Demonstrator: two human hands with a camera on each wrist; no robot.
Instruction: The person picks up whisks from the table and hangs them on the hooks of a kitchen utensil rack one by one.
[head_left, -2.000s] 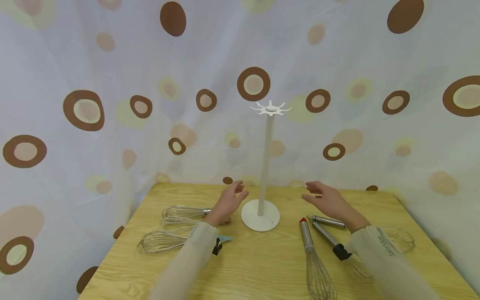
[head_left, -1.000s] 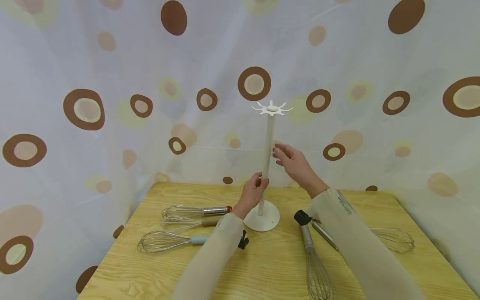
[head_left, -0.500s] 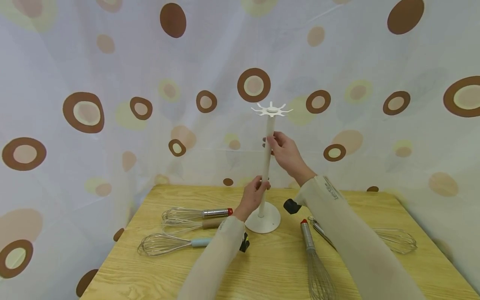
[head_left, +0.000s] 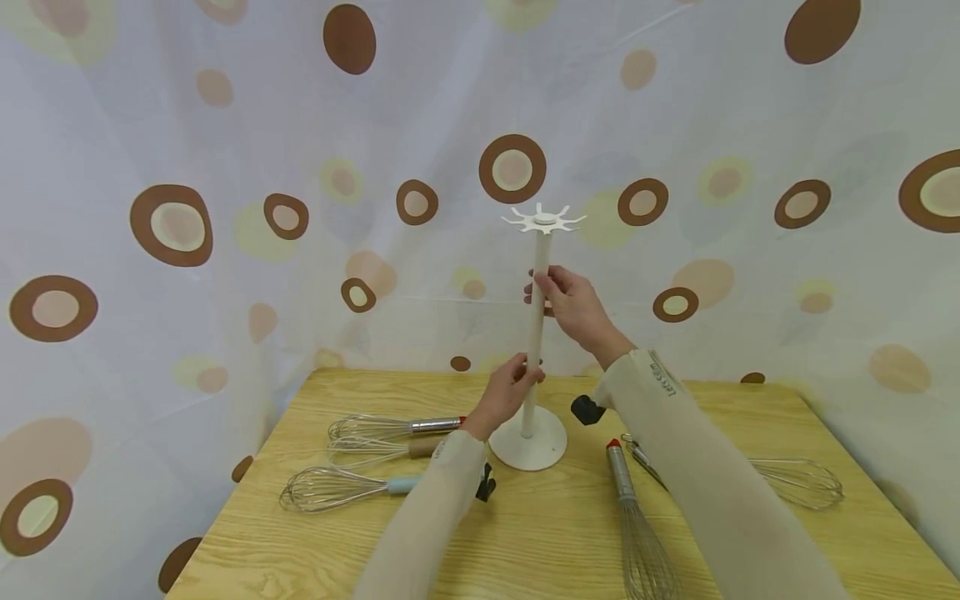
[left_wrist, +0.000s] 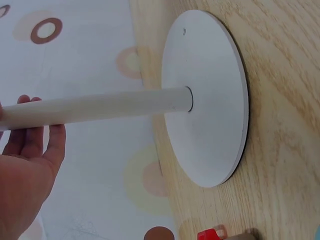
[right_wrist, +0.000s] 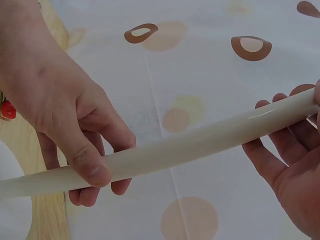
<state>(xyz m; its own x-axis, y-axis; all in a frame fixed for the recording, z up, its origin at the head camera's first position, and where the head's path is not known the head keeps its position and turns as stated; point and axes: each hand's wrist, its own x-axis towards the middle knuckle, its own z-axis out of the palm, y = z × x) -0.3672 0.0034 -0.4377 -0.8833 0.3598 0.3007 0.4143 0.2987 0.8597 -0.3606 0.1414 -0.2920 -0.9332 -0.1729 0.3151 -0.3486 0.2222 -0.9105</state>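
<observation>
A white stand stands upright on the wooden table, with a round base, a slim pole and a star-shaped top of several hooked arms. My left hand grips the lower part of the pole, its fingers curled behind it, as the left wrist view also shows. Higher up, my right hand holds the pole with thumb in front and fingers wrapped round the back. Both hands on the pole appear in the right wrist view. The base looks flat on the tabletop in the left wrist view.
Left of the stand lie whisks: one with a red-tipped steel handle, one with a brown handle, one with a light blue handle. On the right lie another red-tipped whisk and wire loops, partly behind my sleeve.
My hands came in from either side of the stand and took hold of the pole, the left first, then the right higher up. Over the last half second they stay nearly still.
</observation>
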